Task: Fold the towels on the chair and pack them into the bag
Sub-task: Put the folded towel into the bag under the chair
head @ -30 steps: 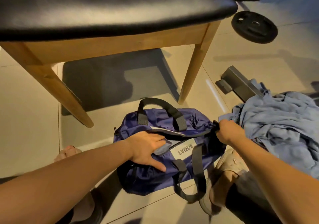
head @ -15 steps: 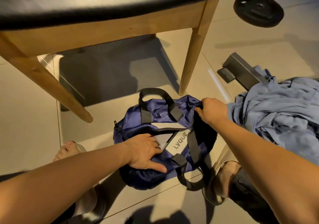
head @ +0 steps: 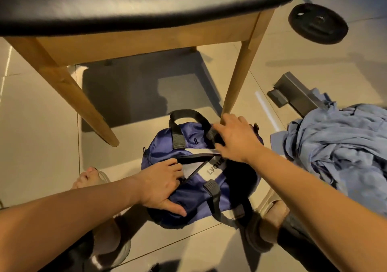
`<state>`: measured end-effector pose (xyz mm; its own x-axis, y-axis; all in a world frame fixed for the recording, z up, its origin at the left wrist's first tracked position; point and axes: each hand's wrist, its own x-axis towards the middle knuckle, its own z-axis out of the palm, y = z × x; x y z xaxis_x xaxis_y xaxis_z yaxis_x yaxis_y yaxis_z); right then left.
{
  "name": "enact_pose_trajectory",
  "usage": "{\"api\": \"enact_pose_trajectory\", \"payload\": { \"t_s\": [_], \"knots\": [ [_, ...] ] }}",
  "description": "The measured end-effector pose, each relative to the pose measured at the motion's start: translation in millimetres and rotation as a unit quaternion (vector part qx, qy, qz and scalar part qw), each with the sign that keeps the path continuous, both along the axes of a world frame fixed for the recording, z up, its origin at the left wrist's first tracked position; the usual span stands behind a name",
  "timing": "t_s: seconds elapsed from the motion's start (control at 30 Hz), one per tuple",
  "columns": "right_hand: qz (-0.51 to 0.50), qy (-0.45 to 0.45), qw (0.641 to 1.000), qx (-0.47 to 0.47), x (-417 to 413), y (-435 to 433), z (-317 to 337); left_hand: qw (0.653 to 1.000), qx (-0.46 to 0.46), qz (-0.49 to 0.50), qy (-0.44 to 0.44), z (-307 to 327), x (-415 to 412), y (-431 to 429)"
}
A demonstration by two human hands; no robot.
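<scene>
Left hand: the left hand grips the near edge of the bag's opening, with its fingers curled over the rim and its thumb stretched along the side facing the person.
Right hand: the right hand lies over the far side of the bag by the far handle, with its fingers loosely straight and a little spread. I cannot tell if it presses on the cloth.
Bag: the navy blue fabric duffel bag with black webbing handles and a white label sits on the floor, its mouth partly open between the two hands. The pale grey folded fabric shows inside it.
Floor: the beige tiled floor carries the bag, which sits between the person's two sandalled feet.
Chair: the wooden chair with a black padded seat stands over the far side of the bag. The foot of one leg is just beyond the right hand.
Cloth: the crumpled heap of pale blue cloth lies just beside the bag on the right.
Metal: the grey metal bar pokes out from under the heap's far edge.
Weight: the black round weight plate lies flat on the floor, well apart from the bag.
</scene>
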<state>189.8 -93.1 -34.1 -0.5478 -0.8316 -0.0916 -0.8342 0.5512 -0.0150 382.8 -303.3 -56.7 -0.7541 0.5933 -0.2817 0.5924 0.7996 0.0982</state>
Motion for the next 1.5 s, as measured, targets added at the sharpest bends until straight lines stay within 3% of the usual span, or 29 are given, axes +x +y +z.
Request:
{"api": "enact_pose_trajectory", "payload": {
  "t_s": [0.07, 0.17, 0.23, 0.3, 0.37, 0.47, 0.6, 0.7, 0.83, 1.03, 1.23, 1.4, 1.5],
  "knots": [
    [0.063, -0.087, 0.991, 0.08, 19.0, -17.4, -8.4, 1.0, -0.005, 0.0, 0.015, 4.0, -1.7, -1.0],
    [0.07, -0.099, 0.984, 0.131, 30.3, -33.5, -23.9, 0.999, -0.007, 0.008, 0.033, 5.9, -1.8, -5.1],
    [-0.016, -0.12, 0.986, 0.114, 23.0, -44.2, -31.5, 0.999, -0.009, 0.023, 0.031, 1.6, 1.2, -8.6],
    [-0.15, -0.185, 0.97, 0.051, 8.1, -64.0, -35.0, 0.998, -0.004, 0.048, 0.031, -3.6, 4.5, -11.9],
    [-0.223, -0.188, 0.956, -0.037, -1.4, -88.4, -34.3, 0.996, 0.007, 0.08, 0.042, -8.3, 4.8, -15.6],
    [-0.183, -0.174, 0.961, -0.11, -1.8, -113.8, -43.6, 0.99, 0.021, 0.132, 0.039, -15.7, -0.4, -24.8],
    [-0.09, -0.269, 0.957, 0.066, 0.6, -108.9, -65.3, 0.985, 0.024, 0.172, -0.015, -17.5, -3.2, -39.7],
    [-0.073, -0.274, 0.956, 0.078, -0.6, -96.4, -62.8, 0.985, 0.042, 0.165, -0.027, -9.3, -15.3, -45.0],
    [-0.072, -0.226, 0.971, 0.028, 8.5, -72.8, -51.6, 0.987, 0.064, 0.149, 0.005, -1.7, -34.8, -46.9],
    [-0.084, -0.204, 0.975, -0.012, 11.3, -56.7, 17.7, 0.985, 0.062, 0.159, 0.034, 40.5, -59.5, -45.7],
    [-0.04, -0.147, 0.985, -0.079, 7.8, -66.3, 144.6, 0.985, 0.039, 0.16, 0.059, 139.5, -73.9, -43.8],
    [-0.008, -0.083, 0.985, -0.15, 11.1, -75.5, 238.4, 0.97, 0.088, 0.156, 0.165, 232.2, -58.8, -47.9],
    [-0.013, -0.014, 0.976, -0.218, 2.5, -94.2, 277.4, 0.94, 0.143, 0.175, 0.256, 275.7, -58.1, -61.1]
  ]
}}
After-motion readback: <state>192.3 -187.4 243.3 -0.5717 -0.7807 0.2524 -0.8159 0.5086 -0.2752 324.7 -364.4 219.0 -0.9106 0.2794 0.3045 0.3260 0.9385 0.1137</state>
